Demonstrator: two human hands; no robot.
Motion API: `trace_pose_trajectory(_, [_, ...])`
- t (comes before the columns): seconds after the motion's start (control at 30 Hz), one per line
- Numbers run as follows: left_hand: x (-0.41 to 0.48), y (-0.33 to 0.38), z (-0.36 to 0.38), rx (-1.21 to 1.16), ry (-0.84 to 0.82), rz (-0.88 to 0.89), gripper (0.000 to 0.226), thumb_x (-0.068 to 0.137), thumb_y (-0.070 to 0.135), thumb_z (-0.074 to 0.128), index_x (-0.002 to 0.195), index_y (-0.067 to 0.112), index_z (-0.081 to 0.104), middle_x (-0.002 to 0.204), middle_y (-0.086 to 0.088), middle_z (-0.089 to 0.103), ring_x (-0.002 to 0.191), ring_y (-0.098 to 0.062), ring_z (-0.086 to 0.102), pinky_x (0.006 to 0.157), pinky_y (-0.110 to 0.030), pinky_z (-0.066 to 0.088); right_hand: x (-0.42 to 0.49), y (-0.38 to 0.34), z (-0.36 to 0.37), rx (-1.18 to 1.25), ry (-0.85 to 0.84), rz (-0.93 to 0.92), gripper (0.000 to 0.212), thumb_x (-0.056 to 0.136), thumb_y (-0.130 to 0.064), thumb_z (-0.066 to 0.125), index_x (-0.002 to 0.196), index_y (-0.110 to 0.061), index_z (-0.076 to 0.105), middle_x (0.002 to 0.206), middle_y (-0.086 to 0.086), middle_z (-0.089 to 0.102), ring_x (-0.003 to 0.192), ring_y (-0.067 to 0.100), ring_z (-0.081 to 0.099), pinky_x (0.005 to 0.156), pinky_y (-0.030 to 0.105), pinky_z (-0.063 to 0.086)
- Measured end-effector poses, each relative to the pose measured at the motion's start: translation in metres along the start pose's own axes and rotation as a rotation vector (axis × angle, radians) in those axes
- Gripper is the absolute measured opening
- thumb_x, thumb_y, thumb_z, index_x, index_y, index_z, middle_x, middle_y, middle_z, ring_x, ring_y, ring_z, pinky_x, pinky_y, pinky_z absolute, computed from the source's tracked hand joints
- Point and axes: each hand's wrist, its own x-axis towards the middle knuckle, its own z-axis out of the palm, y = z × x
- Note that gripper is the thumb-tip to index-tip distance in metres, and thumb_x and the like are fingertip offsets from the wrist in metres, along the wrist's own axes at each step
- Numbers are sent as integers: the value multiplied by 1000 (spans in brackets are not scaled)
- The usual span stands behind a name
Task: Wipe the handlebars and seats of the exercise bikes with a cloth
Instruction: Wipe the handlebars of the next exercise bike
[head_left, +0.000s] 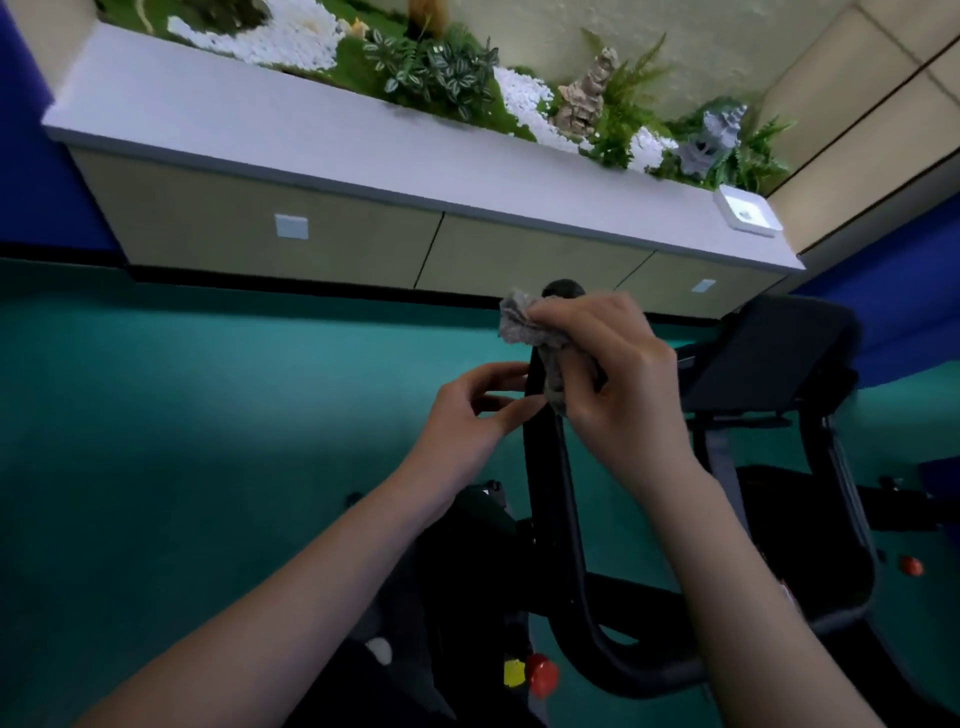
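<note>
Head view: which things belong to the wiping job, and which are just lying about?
Job: cloth, handlebar, right hand gripping the cloth, left hand at the handlebar.
Lying about: planter ledge, white tray, red knob.

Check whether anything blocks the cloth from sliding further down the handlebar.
The cloth, gripped by the right hand, is already wrapped on the upper handlebar. Just below it the left hand has its fingers at the bar, so that hand is in the downward path. Nothing else visible blocks the bar.
</note>
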Motion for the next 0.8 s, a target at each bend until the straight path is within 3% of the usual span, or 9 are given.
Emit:
trace_pose_trajectory(0.17, [-13,-14,6,-54,121,-8,20,81,12,71,93,27,64,90,8,68,73,-1,61,67,-14,46,-12,6,-5,40,-189,-116,37,72,15,49,100,0,69,99,9,68,96,27,61,86,24,46])
trace_pose_trajectory(0.27, [-21,-23,9,-112,151,-18,20,81,14,71,96,26,66,86,14,68,70,4,61,66,-12,46,5,8,-12,39,-177,-140,38,72,14,52,101,-3,69,96,7,68,93,21,62,82,19,44])
trace_pose_trajectory(0.33, [-24,-25,12,-145,152,-8,19,81,15,72,96,25,68,84,14,68,69,4,61,64,-10,45,26,8,-14,-1,-199,-203,36,76,12,52,104,-4,68,97,7,67,94,22,61,80,22,45])
trace_pose_trajectory(0.5, [-28,-26,15,-184,144,-5,19,80,16,73,94,27,68,88,11,68,70,6,61,66,-7,45,59,8,-8,-231,-537,-354,27,82,8,51,102,-3,65,90,14,65,86,35,58,70,43,48])
trace_pose_trajectory(0.63, [-32,-30,17,-208,166,-33,24,81,15,71,104,17,66,94,5,68,67,5,59,66,-6,43,53,2,-5,-305,-718,-448,25,80,3,53,100,-7,64,85,10,65,79,34,60,67,43,49])
trace_pose_trajectory(0.8, [-38,-35,26,-296,173,-44,26,82,5,69,107,10,63,92,1,66,67,3,60,69,-7,46,35,-5,-3,-262,-819,-433,25,82,0,52,103,-7,64,86,10,64,82,31,60,70,42,47])
